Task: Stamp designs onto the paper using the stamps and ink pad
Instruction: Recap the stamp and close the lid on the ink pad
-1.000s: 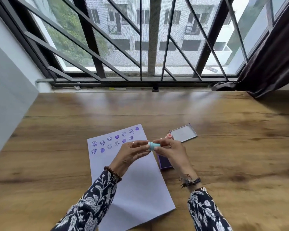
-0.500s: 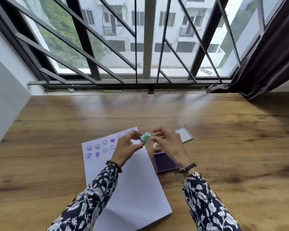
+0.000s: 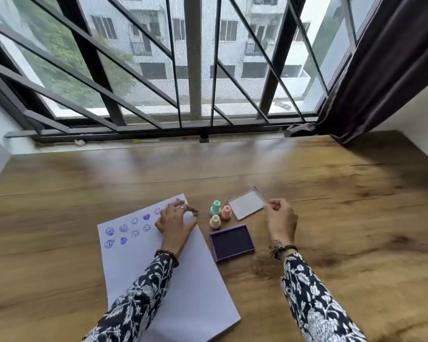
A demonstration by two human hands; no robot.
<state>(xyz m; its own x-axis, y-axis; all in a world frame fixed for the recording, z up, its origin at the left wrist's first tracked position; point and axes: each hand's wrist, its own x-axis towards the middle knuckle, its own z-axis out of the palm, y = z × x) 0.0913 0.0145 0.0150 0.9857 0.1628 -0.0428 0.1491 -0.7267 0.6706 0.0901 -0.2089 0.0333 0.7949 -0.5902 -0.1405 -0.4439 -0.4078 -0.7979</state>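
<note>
Left hand [image 3: 176,222] loosely curled, empty, on paper [image 3: 183,292] | right hand [image 3: 281,219] pinching lid [image 3: 246,204] edge | three stamps [image 3: 216,208], one ink pad [image 3: 232,242] mid-frame | surface [image 3: 356,218] bare at right

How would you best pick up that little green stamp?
Pinch the green stamp by its narrow upper stem, coming straight down from above. It stands upright on a wider base, with the pink stamp and cream stamp crowded close beside it, so a sideways approach would likely knock them.

1. We see a wooden table [image 3: 331,193] running up to the window-side edge.
2. On it lie the paper [image 3: 183,292], the open ink pad [image 3: 232,242], its clear lid [image 3: 246,204].
3. Three stamps [image 3: 215,221] stand clustered between paper and lid.
</note>
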